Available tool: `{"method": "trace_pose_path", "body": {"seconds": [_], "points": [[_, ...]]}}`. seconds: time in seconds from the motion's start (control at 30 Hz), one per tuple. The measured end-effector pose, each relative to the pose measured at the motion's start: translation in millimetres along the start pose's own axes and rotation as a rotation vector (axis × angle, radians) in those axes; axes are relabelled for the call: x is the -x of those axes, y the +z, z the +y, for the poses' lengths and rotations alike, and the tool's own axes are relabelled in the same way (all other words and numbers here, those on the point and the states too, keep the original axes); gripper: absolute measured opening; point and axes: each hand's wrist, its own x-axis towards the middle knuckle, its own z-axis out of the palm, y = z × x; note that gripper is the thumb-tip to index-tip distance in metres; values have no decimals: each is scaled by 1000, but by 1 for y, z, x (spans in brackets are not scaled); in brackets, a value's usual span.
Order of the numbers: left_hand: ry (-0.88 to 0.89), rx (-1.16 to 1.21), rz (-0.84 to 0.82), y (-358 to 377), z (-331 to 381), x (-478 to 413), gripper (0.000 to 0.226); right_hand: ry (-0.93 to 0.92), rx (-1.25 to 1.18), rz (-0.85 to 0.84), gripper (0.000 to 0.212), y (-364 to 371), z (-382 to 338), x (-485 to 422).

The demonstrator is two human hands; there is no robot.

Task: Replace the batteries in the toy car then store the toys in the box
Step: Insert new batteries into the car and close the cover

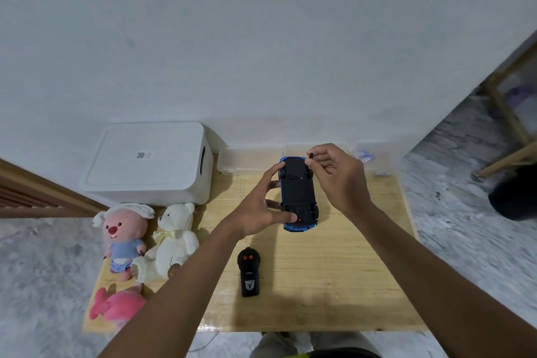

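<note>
On the left of the wooden table [334, 285] lie a pink plush [116, 308], a pink-faced plush in a blue shirt [123, 238] and a white teddy bear [171, 241], with a closed white box [148, 160] behind them. A black remote [248, 273] lies near the middle. The left hand [258, 206] grips the toy car [297, 195], with the thumb at its near end and the fingers along its left side. The car is upside down over the table's far half. Its flat black underside faces up, blue bodywork shows at both ends, and there is a small red spot beside the thumb. The right hand [334, 171], fingers curled, pinches a small dark item [309, 156] at the car's far right corner; what the item is cannot be told.
</note>
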Motion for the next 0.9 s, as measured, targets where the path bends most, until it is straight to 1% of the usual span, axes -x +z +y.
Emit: {"method": "trace_pose_path", "body": {"seconds": [0.1, 0.23, 0.3, 0.43, 0.47, 0.57, 0.7, 0.77, 0.83, 0.87, 0.9], "points": [[4, 0, 0, 0, 3, 0, 108, -21, 14, 6, 17, -1, -3, -1], [2, 4, 6, -2, 6, 0, 107, -85, 42, -27, 21, -4, -9, -3], [5, 3, 9, -2, 7, 0, 108, -65, 35, -22, 20, -4, -11, -4], [15, -6, 6, -3, 8, 1, 108, 45, -27, 7, 8, -3, -16, -12], [18, -5, 6, -3, 9, 2, 108, 64, -49, 13, 7, -2, -18, -14], [26, -3, 0, -3, 12, 3, 108, 36, -44, 9, 11, -3, -20, -16], [29, 0, 6, -5, 16, 4, 107, 0, -14, -24, 21, -9, -20, -13], [29, -1, 8, -6, 16, 5, 108, 20, -40, -20, 17, -10, -20, -14], [33, -2, 9, -7, 16, 6, 108, 65, -80, -19, 7, -11, -23, -16], [37, -4, 8, -7, 16, 6, 108, 77, -93, -19, 5, -11, -25, -17], [40, -8, 7, -7, 17, 6, 108, 77, -97, -13, 9, -10, -27, -19]]}}
